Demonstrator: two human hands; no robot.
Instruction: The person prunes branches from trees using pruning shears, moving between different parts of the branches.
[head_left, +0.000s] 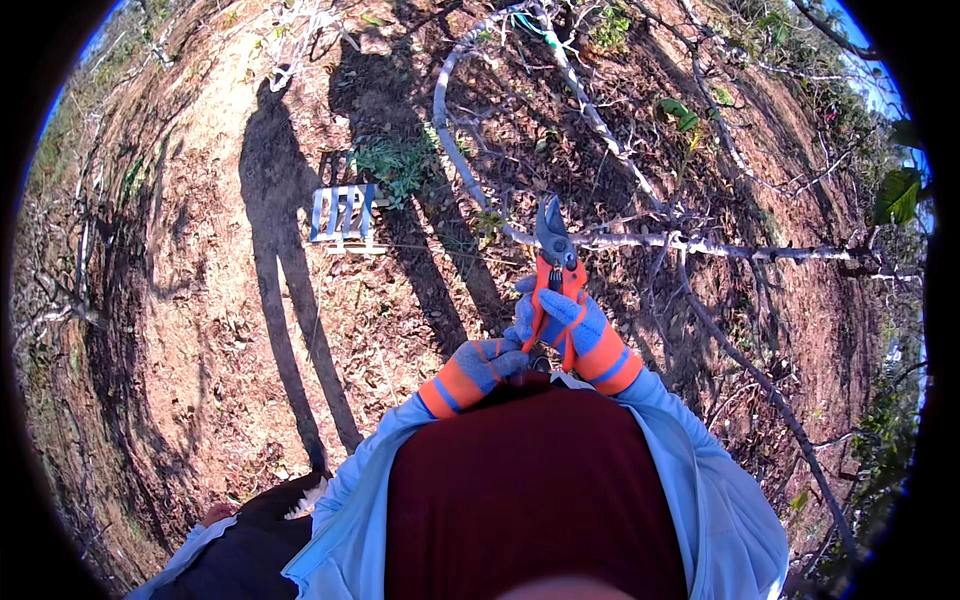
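Note:
My right hand (581, 330), in a blue and orange striped knit glove, is wrapped around the orange handles of bypass pruning shears (553, 244). The dark metal blades point away from me, and a coil spring shows between the handles. My left hand (476, 371), in a matching glove, is in front of my waist beside the lower ends of the handles. Its fingers are curled, and whether they pinch something is hard to see. Just beyond the shears, a pale bare tree branch (720, 247) runs sideways to the right.
A curved limb (442, 112) and a straighter branch (592, 112) rise ahead. A thin dark branch (750, 367) slants down at right. A small striped stool (343, 214) stands on leaf-strewn soil near a green weed (397, 165). Another person (247, 544) is close at my left.

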